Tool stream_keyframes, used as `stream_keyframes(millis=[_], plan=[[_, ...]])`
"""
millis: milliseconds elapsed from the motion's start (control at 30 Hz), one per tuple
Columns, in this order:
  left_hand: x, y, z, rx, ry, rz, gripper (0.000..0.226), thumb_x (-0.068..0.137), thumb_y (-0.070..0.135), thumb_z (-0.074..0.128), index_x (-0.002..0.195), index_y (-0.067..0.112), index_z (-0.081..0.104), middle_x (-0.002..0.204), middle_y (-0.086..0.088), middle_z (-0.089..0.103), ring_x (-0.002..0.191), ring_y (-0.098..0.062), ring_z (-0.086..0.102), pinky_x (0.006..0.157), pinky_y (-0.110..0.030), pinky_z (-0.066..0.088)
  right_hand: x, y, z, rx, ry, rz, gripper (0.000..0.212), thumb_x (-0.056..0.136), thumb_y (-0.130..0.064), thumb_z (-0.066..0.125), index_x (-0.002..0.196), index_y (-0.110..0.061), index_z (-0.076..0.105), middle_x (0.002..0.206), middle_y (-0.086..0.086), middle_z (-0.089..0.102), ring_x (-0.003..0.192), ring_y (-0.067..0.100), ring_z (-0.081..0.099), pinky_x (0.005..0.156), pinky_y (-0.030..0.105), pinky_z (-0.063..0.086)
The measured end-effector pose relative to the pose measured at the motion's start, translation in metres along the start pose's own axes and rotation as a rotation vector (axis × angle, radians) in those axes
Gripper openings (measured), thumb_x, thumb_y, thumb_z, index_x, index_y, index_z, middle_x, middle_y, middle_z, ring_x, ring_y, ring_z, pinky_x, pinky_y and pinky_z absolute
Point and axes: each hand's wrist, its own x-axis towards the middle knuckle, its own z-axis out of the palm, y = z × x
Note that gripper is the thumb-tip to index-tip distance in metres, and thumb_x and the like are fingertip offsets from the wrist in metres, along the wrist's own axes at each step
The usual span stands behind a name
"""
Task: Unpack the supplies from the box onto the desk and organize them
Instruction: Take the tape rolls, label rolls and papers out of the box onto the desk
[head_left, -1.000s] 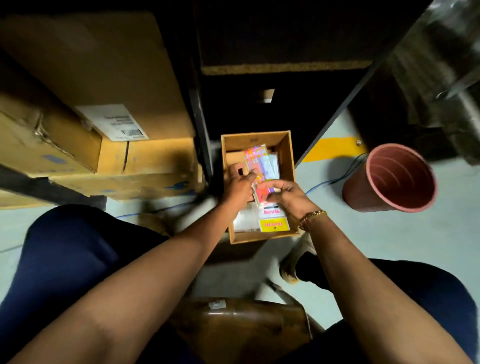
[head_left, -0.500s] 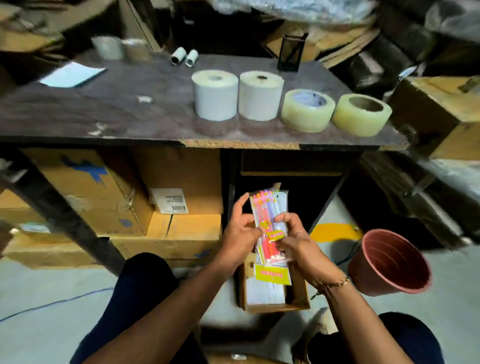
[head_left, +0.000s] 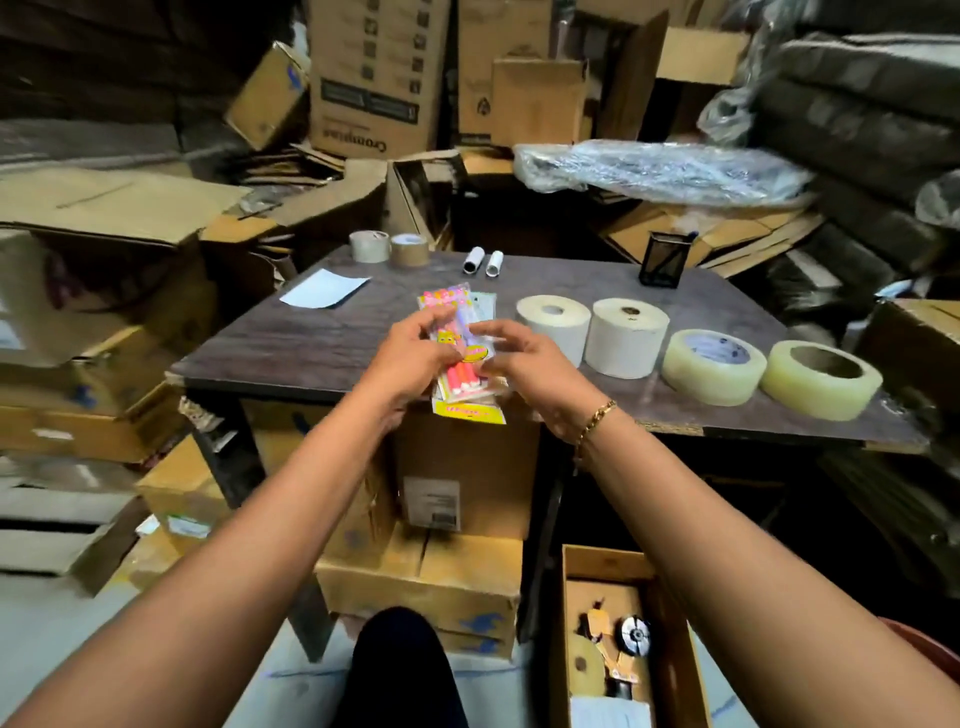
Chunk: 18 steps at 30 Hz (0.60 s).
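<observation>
My left hand (head_left: 410, 358) and my right hand (head_left: 524, 358) both grip a stack of bright pink and yellow pen packets (head_left: 465, 358), held over the front edge of the dark desk (head_left: 311, 338). The open cardboard box (head_left: 670, 649) stands on the floor at the lower right, with a few small items left inside. On the desk stand two white paper rolls (head_left: 628, 335) and two clear tape rolls (head_left: 714, 366) in a row to the right of my hands.
At the desk's back lie two tape rolls (head_left: 389, 248), two small white rolls (head_left: 483, 261), a black mesh pen holder (head_left: 665, 259) and a white sheet (head_left: 324, 288). Cartons (head_left: 462, 467) are stacked under the desk, and cardboard boxes pile up behind and left.
Both hands lifted the pen packets out of the floor box and up to the desk's front edge. The view swung up from the floor to the desk top.
</observation>
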Motion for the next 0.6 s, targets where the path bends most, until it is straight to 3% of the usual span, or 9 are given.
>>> stream_keyframes(millis=[67, 133, 200, 267, 367, 467, 533, 600], plan=[[0.035, -0.001, -0.006, 0.040, -0.006, -0.067, 0.056, 0.082, -0.009, 0.064, 0.134, 0.010, 0.056, 0.126, -0.009, 0.062, 0.083, -0.014, 0.062, 0.068, -0.019, 0.052, 0.038, 0.002, 0.007, -0.069, 0.067, 0.022, 0.044, 0.084, 0.005, 0.060, 0.125, -0.010, 0.062, 0.113, 0.013, 0.064, 0.085, 0.024, 0.064, 0.067, 0.032, 0.055], [0.061, -0.008, -0.006, 0.136, -0.019, -0.085, 0.057, 0.084, -0.006, 0.063, 0.138, 0.010, 0.052, 0.136, -0.019, 0.057, 0.099, -0.020, 0.060, 0.073, -0.025, 0.052, 0.067, 0.007, 0.010, -0.205, 0.126, 0.046, 0.039, 0.079, -0.002, 0.060, 0.118, -0.009, 0.066, 0.115, 0.016, 0.068, 0.094, 0.029, 0.067, 0.084, 0.042, 0.057], [0.071, -0.020, -0.004, 0.523, -0.112, -0.093, 0.052, 0.092, 0.013, 0.059, 0.141, 0.022, 0.049, 0.145, -0.015, 0.049, 0.122, -0.026, 0.051, 0.092, -0.032, 0.047, 0.078, 0.016, 0.013, -0.529, 0.072, 0.070, 0.032, 0.082, -0.011, 0.057, 0.110, -0.011, 0.072, 0.113, 0.015, 0.071, 0.107, 0.031, 0.065, 0.095, 0.043, 0.052], [0.074, -0.033, -0.007, 0.982, -0.148, -0.122, 0.044, 0.096, 0.042, 0.047, 0.139, 0.044, 0.046, 0.152, -0.002, 0.041, 0.138, -0.034, 0.031, 0.111, -0.045, 0.027, 0.078, 0.027, 0.016, -0.789, 0.031, 0.056, 0.036, 0.090, -0.018, 0.051, 0.122, -0.014, 0.068, 0.122, 0.017, 0.067, 0.115, 0.034, 0.060, 0.101, 0.041, 0.045], [0.078, -0.046, -0.012, 1.047, -0.142, -0.077, 0.044, 0.096, 0.053, 0.038, 0.140, 0.054, 0.038, 0.155, 0.004, 0.036, 0.140, -0.035, 0.026, 0.111, -0.051, 0.018, 0.079, 0.040, 0.014, -0.719, 0.086, 0.036, 0.046, 0.093, -0.022, 0.050, 0.138, -0.019, 0.054, 0.134, 0.017, 0.060, 0.124, 0.033, 0.054, 0.105, 0.040, 0.043], [0.068, -0.049, -0.015, 0.935, 0.016, 0.063, 0.047, 0.096, 0.054, 0.041, 0.142, 0.049, 0.037, 0.152, 0.004, 0.037, 0.139, -0.030, 0.030, 0.110, -0.052, 0.022, 0.072, 0.044, 0.005, -0.565, 0.153, -0.020, 0.045, 0.092, -0.021, 0.057, 0.137, -0.020, 0.054, 0.132, 0.011, 0.062, 0.124, 0.025, 0.056, 0.103, 0.032, 0.043], [0.048, -0.043, -0.011, 0.846, 0.151, 0.216, 0.045, 0.094, 0.050, 0.048, 0.138, 0.044, 0.048, 0.145, 0.005, 0.044, 0.134, -0.025, 0.035, 0.106, -0.047, 0.028, 0.056, 0.042, -0.006, -0.431, 0.187, -0.081, 0.037, 0.092, -0.020, 0.061, 0.129, -0.020, 0.060, 0.128, 0.007, 0.063, 0.111, 0.017, 0.061, 0.095, 0.029, 0.045], [0.021, -0.037, 0.001, 0.782, 0.219, 0.411, 0.038, 0.090, 0.044, 0.055, 0.127, 0.038, 0.059, 0.132, 0.007, 0.052, 0.125, -0.021, 0.043, 0.100, -0.043, 0.035, 0.031, 0.040, -0.018, -0.244, 0.171, -0.135, 0.027, 0.092, -0.017, 0.062, 0.118, -0.021, 0.065, 0.115, 0.004, 0.068, 0.086, 0.010, 0.061, 0.077, 0.028, 0.049]])
